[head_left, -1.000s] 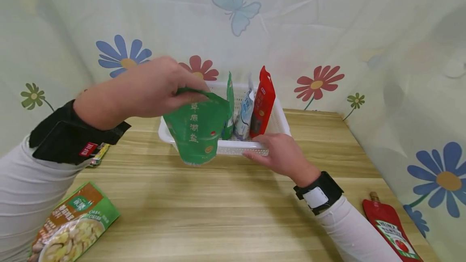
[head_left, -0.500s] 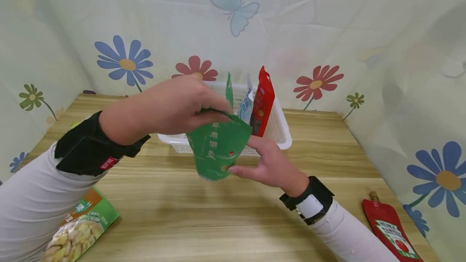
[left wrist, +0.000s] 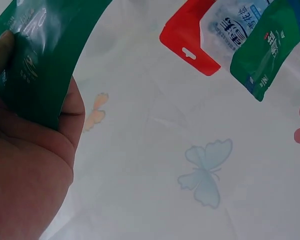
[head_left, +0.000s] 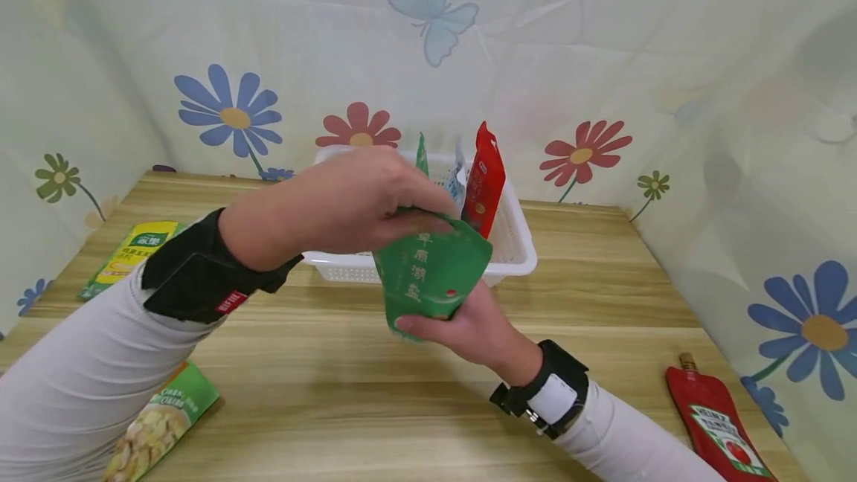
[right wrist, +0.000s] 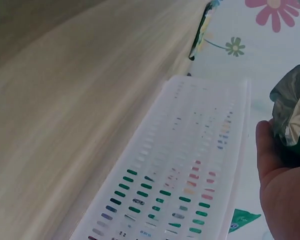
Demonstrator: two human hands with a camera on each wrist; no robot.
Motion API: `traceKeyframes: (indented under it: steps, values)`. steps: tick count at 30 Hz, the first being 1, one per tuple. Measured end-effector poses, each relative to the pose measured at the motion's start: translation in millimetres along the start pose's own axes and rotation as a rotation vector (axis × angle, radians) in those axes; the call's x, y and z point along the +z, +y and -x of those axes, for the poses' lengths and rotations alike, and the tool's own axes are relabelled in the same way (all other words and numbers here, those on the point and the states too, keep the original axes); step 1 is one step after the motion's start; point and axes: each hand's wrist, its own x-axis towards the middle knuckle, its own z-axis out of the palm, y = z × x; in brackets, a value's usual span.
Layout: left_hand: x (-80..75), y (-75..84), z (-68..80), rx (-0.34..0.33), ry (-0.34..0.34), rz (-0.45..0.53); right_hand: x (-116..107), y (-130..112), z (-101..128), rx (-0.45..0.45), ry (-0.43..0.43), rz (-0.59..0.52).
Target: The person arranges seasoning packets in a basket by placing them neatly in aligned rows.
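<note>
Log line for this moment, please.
left hand: grips green pouch top | right hand: holds its bottom | basket: three pouches upright

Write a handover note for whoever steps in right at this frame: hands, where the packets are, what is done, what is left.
Left hand: pinches the top of the green salt pouch, held in the air in front of the white basket.
Right hand: grips the bottom of the same pouch from below.
In the basket, standing upright: a green packet, a blue-and-white packet, a red packet.
On the table, outside the basket: a yellow-green packet far left, a green snack bag near left, a ketchup pouch near right.
Done: three packets in. Left, probably: the held pouch and three on the table.
</note>
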Motion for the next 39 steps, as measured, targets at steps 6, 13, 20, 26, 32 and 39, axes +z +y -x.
traceKeyframes:
  steps: [6, 13, 20, 26, 32, 39]
  values:
    - [5.7, -3.6, -1.0, 0.033, 0.004, 0.032, 6.5, 1.8, 1.8, -0.046, 0.06, 0.004]
    - [11.6, -7.9, -2.1, 0.013, 0.032, 0.086, 12.5, 4.7, 4.1, -0.07, 0.133, 0.012]
    - [19.3, -4.4, -2.6, -0.006, 0.152, 0.017, 20.5, 2.8, 6.2, -0.035, 0.263, 0.083]
    - [30.7, 10.1, -3.1, -0.047, 0.375, -0.106, 26.9, 1.5, 7.5, -0.016, 0.371, 0.132]
    - [39.8, 30.0, -3.0, -0.218, 0.565, -0.088, 29.4, -2.2, 7.4, -0.004, 0.435, 0.19]
    - [49.4, 36.8, -3.7, -0.342, 0.633, -0.117, 32.5, -6.5, 3.0, -0.016, 0.518, 0.201]
